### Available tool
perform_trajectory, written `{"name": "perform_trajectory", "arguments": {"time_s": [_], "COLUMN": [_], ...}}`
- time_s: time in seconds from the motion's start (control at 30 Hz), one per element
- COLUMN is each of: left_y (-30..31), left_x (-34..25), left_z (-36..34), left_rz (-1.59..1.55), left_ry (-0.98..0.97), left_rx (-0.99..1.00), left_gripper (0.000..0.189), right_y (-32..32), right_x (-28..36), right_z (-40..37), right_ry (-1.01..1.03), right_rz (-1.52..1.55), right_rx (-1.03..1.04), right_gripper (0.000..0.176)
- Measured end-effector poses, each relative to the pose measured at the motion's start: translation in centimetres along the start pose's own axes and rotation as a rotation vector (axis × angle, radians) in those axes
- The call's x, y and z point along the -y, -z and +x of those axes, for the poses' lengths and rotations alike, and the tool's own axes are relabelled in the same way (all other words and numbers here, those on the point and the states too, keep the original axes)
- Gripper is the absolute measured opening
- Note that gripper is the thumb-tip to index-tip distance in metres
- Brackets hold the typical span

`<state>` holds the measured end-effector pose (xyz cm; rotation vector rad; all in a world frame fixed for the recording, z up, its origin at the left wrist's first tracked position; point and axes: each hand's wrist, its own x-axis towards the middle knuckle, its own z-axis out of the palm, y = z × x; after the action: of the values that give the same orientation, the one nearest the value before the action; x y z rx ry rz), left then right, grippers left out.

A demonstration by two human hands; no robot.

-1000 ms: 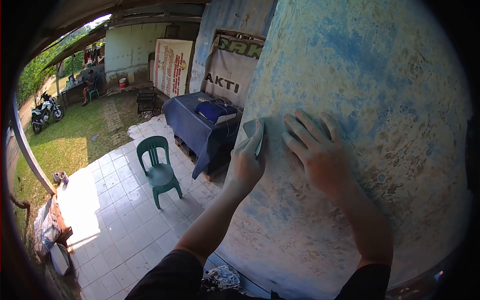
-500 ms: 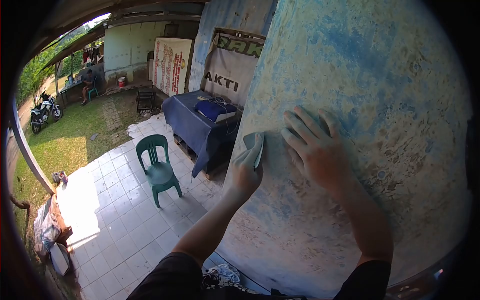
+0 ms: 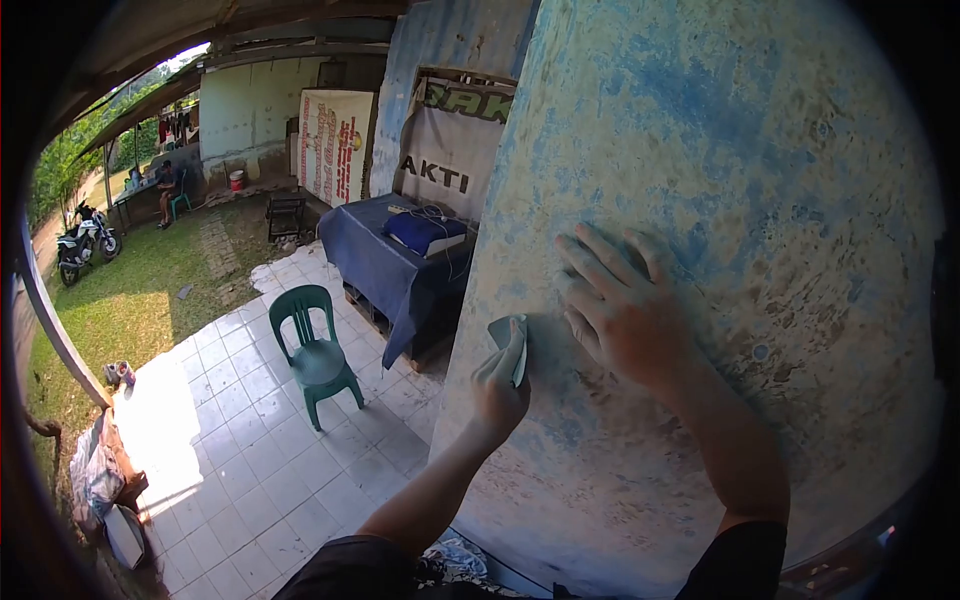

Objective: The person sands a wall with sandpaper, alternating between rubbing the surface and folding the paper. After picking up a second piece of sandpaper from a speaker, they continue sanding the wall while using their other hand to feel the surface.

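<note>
A folded grey-blue piece of sandpaper [image 3: 510, 335] is pinched in my left hand [image 3: 500, 385], close against the left part of the blue, patchy wall [image 3: 720, 190]. The index finger lies along the sheet, and its folded edge shows at the right of the finger. To the right and a little higher, my right hand [image 3: 630, 320] rests on the wall with its fingers spread. It holds nothing. Around and below the right hand the wall's paint is worn, with brown pitted patches.
A green plastic chair [image 3: 318, 362] stands on white floor tiles [image 3: 240, 420] to the left. Behind it is a table under a dark blue cloth [image 3: 375, 260]. A motorbike [image 3: 88, 240] and a seated person [image 3: 168, 192] are farther off. Bags [image 3: 103, 470] lie at lower left.
My left hand has slid down the wall with the sandpaper. My right hand stays at nearly the same spot. The head view has shifted slightly.
</note>
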<state>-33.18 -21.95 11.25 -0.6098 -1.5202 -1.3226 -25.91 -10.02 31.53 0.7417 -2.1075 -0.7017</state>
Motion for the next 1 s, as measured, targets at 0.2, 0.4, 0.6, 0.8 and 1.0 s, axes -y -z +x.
{"name": "perform_trajectory", "arguments": {"time_s": [0.2,0.4,0.6,0.8,1.0], "left_y": [0.4,0.5,0.7,0.5,-0.2], "left_x": [-1.3,1.6,0.8,2.6,3.3], "left_z": [7.6,-0.2,8.2,2.9,6.6], "left_rz": [-0.062,0.04,-0.015,0.065,0.018], "left_ry": [0.185,0.015,0.214,0.036,0.036], "left_rx": [0.075,0.083,0.067,0.063,-0.041], "left_gripper": [0.042,0.037,0.043,0.04,0.037], "right_y": [-0.1,-0.5,0.0,0.7,0.2], "right_x": [0.0,0.0,-0.5,-0.5,-0.4], "right_z": [0.2,-0.3,-0.7,-1.3,-1.9], "right_ry": [-0.008,-0.024,-0.05,-0.093,-0.091], "right_rz": [0.027,0.043,-0.041,-0.017,-0.039], "right_rx": [-0.01,-0.018,-0.047,-0.031,-0.042], "right_gripper": [0.028,0.029,0.025,0.022,0.022]}}
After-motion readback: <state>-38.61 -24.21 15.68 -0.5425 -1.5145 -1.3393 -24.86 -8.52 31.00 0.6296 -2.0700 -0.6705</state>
